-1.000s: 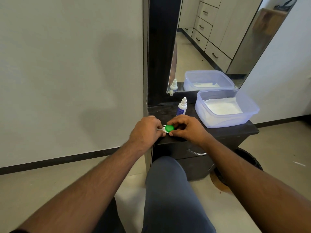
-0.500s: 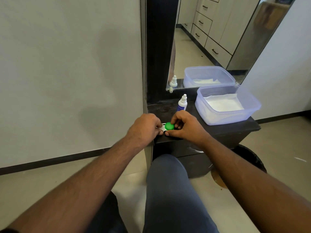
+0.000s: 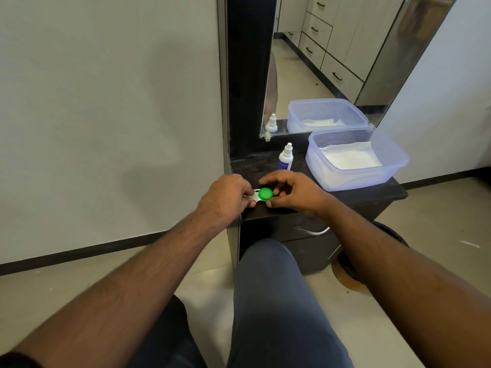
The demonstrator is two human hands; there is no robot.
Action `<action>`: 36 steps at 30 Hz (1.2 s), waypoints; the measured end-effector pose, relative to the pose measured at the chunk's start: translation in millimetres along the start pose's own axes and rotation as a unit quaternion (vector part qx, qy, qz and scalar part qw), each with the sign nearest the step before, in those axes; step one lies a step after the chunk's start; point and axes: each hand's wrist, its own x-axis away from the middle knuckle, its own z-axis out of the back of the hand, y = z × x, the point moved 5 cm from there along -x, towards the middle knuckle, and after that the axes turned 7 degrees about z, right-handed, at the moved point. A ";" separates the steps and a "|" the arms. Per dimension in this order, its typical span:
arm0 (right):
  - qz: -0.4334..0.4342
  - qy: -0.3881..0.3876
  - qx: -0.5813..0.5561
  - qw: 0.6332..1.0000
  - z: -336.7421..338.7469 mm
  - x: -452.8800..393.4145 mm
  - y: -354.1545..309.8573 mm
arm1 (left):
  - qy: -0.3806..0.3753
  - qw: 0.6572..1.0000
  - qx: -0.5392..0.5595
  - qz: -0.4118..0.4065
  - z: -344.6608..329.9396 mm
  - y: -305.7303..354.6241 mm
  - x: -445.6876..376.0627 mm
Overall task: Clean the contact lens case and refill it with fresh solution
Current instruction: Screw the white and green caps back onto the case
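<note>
The contact lens case [image 3: 256, 197] lay at the front edge of the dark worktop [image 3: 345, 197], where the left hand [image 3: 225, 199] pinched its white end while the right hand [image 3: 295, 192] had its fingers curled around the green cap [image 3: 265, 193]. The step in hand seemed to be the turning of this cap, most likely to unscrew it before cleaning, though I could not tell the direction. The next move probably needed a firm hold on the case, with the solution bottle [image 3: 285, 160] and the plastic tub [image 3: 356, 181] standing near behind.

Soft even daylight, faint wall [image 3: 106, 102] shadows, wide-angle edge stretch, forearms slightly blurred
</note>
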 end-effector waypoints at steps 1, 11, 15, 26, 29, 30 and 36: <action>-0.003 -0.004 0.001 1.000 -0.2 -0.5 0.6 | 0.002 1.000 0.000 0.000 0.0 -0.1 -0.4; -0.015 0.027 0.046 0.998 -2.8 -3.1 5.7 | 0.003 1.000 0.018 0.012 1.4 -1.6 -0.1; -0.026 0.029 0.046 0.998 -2.6 -3.2 3.4 | -0.027 0.999 0.014 0.024 1.6 -0.2 -7.0; -0.040 0.053 0.051 0.997 -4.5 -4.6 3.9 | -0.015 0.999 0.019 0.021 -0.4 -2.6 -11.1; -0.035 0.061 0.061 0.996 -6.1 -4.3 3.8 | -0.011 1.000 0.016 0.018 -2.1 -4.0 -12.2; -0.033 0.064 0.067 0.995 -6.5 -3.8 3.3 | -0.013 1.000 0.013 0.018 -2.5 -3.8 -12.1; -0.037 0.079 0.066 0.994 -8.7 -0.5 0.7 | -0.003 1.000 0.010 0.010 -1.0 -2.3 -5.2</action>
